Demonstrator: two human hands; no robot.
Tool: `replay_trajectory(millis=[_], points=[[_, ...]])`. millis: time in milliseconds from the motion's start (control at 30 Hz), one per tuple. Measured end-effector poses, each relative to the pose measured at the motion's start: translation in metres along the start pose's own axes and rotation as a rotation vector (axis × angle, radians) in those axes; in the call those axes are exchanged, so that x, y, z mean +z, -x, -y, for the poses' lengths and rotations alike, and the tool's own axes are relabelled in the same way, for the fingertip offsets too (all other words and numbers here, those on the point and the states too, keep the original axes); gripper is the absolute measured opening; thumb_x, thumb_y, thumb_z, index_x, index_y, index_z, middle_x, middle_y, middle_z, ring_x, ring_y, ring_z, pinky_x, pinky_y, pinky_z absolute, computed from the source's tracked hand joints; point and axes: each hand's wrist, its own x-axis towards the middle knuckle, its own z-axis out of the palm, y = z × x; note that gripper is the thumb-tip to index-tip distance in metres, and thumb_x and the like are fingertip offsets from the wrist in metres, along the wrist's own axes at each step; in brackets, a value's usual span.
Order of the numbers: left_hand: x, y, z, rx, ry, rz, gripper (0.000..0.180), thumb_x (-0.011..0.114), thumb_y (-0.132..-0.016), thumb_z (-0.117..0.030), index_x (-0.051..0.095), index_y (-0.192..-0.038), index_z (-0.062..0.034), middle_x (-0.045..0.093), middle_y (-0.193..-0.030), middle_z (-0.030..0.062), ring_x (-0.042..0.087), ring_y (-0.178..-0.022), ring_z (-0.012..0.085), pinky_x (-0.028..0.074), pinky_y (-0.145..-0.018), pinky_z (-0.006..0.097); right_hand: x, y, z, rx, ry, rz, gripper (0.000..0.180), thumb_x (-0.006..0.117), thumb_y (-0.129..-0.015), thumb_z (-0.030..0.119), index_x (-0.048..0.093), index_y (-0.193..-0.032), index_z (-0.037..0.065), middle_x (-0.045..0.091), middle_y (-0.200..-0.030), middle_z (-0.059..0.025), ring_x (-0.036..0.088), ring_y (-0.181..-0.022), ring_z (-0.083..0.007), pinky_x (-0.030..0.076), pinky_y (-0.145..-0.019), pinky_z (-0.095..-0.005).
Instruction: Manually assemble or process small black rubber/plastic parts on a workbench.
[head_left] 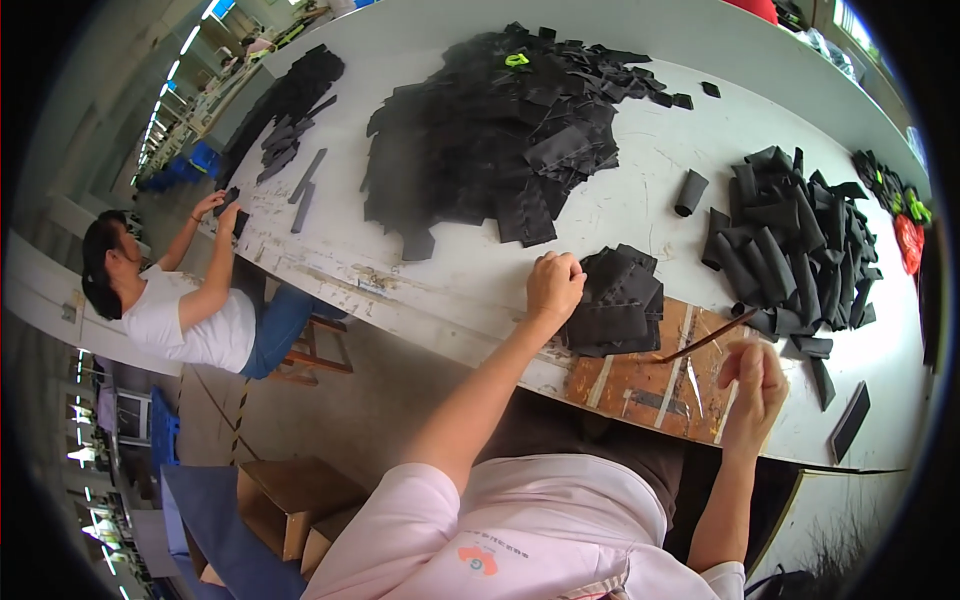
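Observation:
My left hand [556,286] is closed, fingers curled in against the left edge of a stack of black fabric pieces [615,305]. Whether it grips a piece there is hidden. The stack overlaps the far left part of a worn brown board [625,378] with pale strips across it. Slanting over that board is a thin dark brown stick [705,338], its upper end close to my right hand [755,385]. This hand is raised over the board's right side, fingers curled together and slightly blurred. I cannot make out anything in it.
Beyond my left hand spreads a large heap of flat black pieces [450,150] with a bright green item [516,60] on top. Rolled black pieces [780,235] pile up on the right, near a black block [849,422]. A co-worker [190,300] sits at the left edge.

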Motion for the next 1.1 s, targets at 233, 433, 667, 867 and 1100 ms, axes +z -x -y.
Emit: replay_trajectory(millis=[233, 433, 667, 867, 1100], points=[[-0.019, -0.008, -0.01, 0.133, -0.017, -0.349, 0.012, 0.058, -0.076, -0.006, 0.047, -0.076, -0.0007, 0.054, -0.066, 0.0115, 0.053, -0.064, 0.0293, 0.043, -0.059, 0.038, 0.033, 0.017, -0.014, 0.119, 0.099, 0.375, 0.03, 0.049, -0.089, 0.025, 0.056, -0.078, -0.002, 0.05, -0.06, -0.0032, 0.046, -0.053, -0.0088, 0.038, -0.049, -0.0223], [-0.07, 0.02, -0.059, -0.107, 0.73, -0.359, 0.014, 0.053, -0.085, -0.009, 0.044, -0.077, -0.0025, 0.043, -0.06, -0.0004, 0.038, -0.051, 0.0056, 0.033, -0.047, 0.021, 0.066, 0.003, -0.016, -0.117, 0.212, 0.236, 0.022, 0.054, -0.086, 0.02, 0.057, -0.085, -0.002, 0.056, -0.072, -0.0071, 0.053, -0.059, -0.0132, 0.044, -0.055, -0.026], [-0.071, 0.104, -0.094, -0.273, 1.059, -0.06, 0.008, 0.052, -0.087, -0.01, 0.048, -0.084, -0.0038, 0.042, -0.068, -0.0054, 0.036, -0.059, 0.0013, 0.031, -0.052, 0.016, 0.073, 0.0, -0.018, 0.314, -0.498, 0.193, 0.011, 0.067, -0.075, 0.007, 0.057, -0.077, 0.001, 0.05, -0.066, 0.0056, 0.043, -0.057, -0.0024, 0.034, -0.05, -0.0178], [-0.083, 0.103, -0.084, -0.494, 1.322, 0.148, 0.016, 0.049, -0.089, -0.021, 0.049, -0.09, -0.0047, 0.051, -0.078, -0.0005, 0.047, -0.069, 0.0058, 0.039, -0.064, 0.019, 0.062, 0.005, -0.011, 0.192, -0.276, 0.306, 0.013, 0.067, -0.074, 0.004, 0.055, -0.07, -0.001, 0.049, -0.058, 0.0042, 0.042, -0.052, -0.004, 0.034, -0.047, -0.0201], [-0.115, 0.048, -0.074, -0.392, 1.288, 0.664, 0.028, 0.046, -0.089, -0.026, 0.054, -0.098, 0.0, 0.059, -0.087, 0.0062, 0.054, -0.081, 0.0105, 0.042, -0.075, 0.025, 0.046, 0.006, -0.013, -0.065, 0.059, 0.528, 0.012, 0.065, -0.072, 0.006, 0.057, -0.078, -0.001, 0.052, -0.06, -0.0103, 0.051, -0.054, -0.0223, 0.041, -0.051, -0.0296]])
